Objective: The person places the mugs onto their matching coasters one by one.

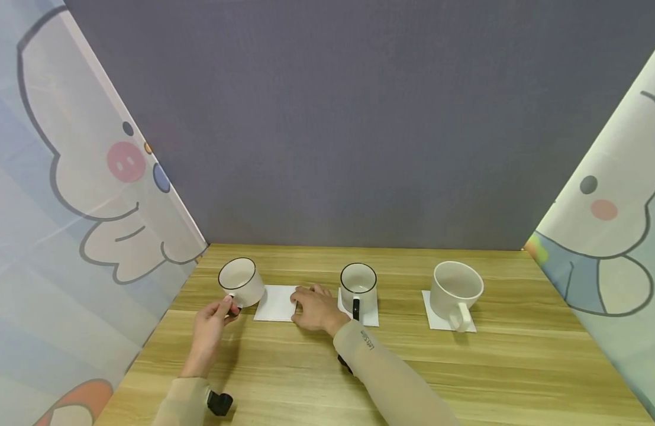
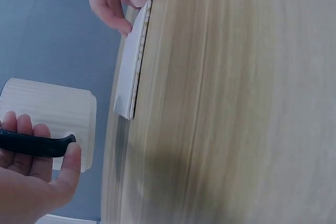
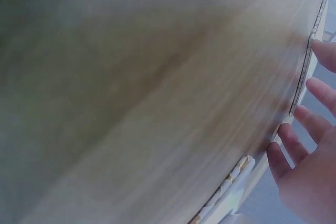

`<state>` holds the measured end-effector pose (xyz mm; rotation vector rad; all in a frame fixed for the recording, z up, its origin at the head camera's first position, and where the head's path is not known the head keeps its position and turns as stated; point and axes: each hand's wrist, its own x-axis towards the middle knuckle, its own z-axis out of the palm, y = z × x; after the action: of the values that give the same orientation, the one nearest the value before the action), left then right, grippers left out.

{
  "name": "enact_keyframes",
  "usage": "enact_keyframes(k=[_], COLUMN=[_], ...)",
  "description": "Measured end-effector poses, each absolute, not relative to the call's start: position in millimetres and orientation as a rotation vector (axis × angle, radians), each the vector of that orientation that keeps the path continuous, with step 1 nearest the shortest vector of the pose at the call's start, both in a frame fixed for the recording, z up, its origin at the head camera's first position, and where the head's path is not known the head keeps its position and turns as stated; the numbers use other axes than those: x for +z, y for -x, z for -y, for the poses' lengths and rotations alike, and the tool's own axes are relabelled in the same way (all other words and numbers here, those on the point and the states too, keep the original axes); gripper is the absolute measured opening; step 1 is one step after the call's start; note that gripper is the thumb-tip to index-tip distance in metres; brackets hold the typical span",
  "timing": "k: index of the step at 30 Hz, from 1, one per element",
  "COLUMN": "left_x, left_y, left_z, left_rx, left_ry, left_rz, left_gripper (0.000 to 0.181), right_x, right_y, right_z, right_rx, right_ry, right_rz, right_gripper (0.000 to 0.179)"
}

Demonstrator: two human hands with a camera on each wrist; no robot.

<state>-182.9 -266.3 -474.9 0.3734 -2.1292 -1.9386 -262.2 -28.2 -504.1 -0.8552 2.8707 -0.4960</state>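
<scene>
My left hand (image 1: pixel 209 328) pinches the black handle (image 2: pixel 37 144) of a white mug (image 1: pixel 243 287) with a dark rim. The mug tilts a little left, its base close over the table, left of a white square coaster (image 1: pixel 274 303). At that coaster's right edge is my right hand (image 1: pixel 316 309), thumb at the near corner and fingertips farther along. In the right wrist view its fingers (image 3: pixel 312 124) are spread and gently bent along the coaster's edge. Right of this hand, a second dark-rimmed white mug (image 1: pixel 358 281) stands on another coaster (image 1: pixel 371 318), black handle toward me.
A larger plain white mug (image 1: pixel 455 290) stands on a coaster (image 1: pixel 434 322) at the right, its handle facing me. The wooden table (image 1: pixel 519 367) ends at a grey panel (image 1: pixel 359 130) behind, with printed cartoon curtains (image 1: pixel 93 248) at both sides.
</scene>
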Motion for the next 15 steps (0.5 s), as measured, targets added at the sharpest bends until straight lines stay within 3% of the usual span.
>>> enact_keyframes(k=[15], left_x=[-480], left_y=[186], left_z=[254], left_rx=[-1.974], left_ry=[-0.333], left_rz=[2.154], left_gripper=[0.038], right_x=[-507], right_y=[265], right_z=[27], right_rx=[-0.483], right_ry=[0.871], right_rz=[-2.885], right_gripper=[0.04])
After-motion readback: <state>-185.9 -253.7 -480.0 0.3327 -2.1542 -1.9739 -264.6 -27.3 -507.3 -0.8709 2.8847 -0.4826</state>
